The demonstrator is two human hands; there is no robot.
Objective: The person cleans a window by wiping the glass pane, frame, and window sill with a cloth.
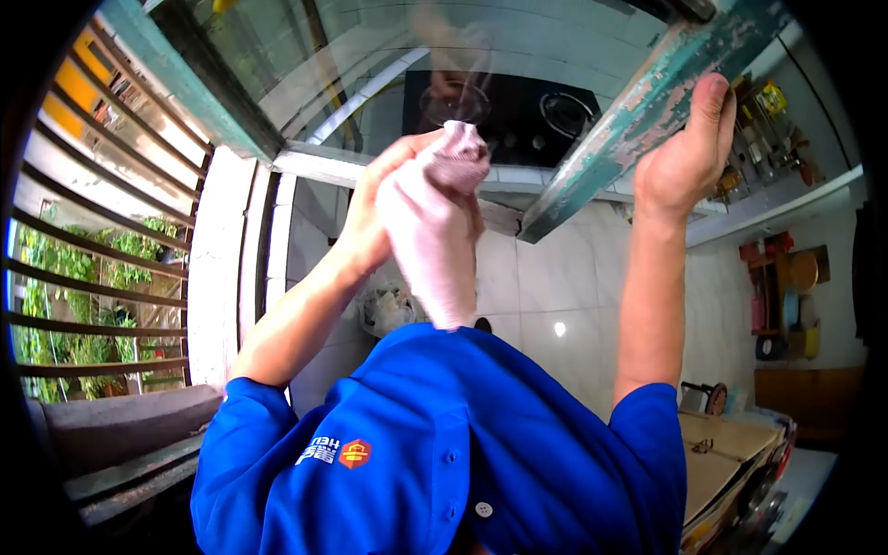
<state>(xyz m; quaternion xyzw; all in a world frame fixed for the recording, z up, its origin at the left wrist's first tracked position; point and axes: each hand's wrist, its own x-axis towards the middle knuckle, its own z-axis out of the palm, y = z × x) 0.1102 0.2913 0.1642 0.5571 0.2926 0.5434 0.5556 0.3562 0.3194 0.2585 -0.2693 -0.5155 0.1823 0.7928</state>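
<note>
A crumpled pale pink cloth (430,231) is bunched in my left hand (372,199), its top pressed near a glass pane (370,55). The cloth hangs toward my chest and hides most of those fingers. My right hand (689,153) is raised at the outer edge of the teal frame (629,134), whose paint is peeling. Its thumb points up beside the frame and the fingers look stretched out, partly hidden behind the thumb. Whether this hand presses on the frame I cannot tell. A hand's reflection shows in the glass.
Behind the glass is a black stove (499,116). A barred window (102,277) with plants outside is at left. Below my left arm sits a bag of what looks like rubbish (388,307). Cardboard (726,449) stands at lower right, and bottles (763,139) line a shelf.
</note>
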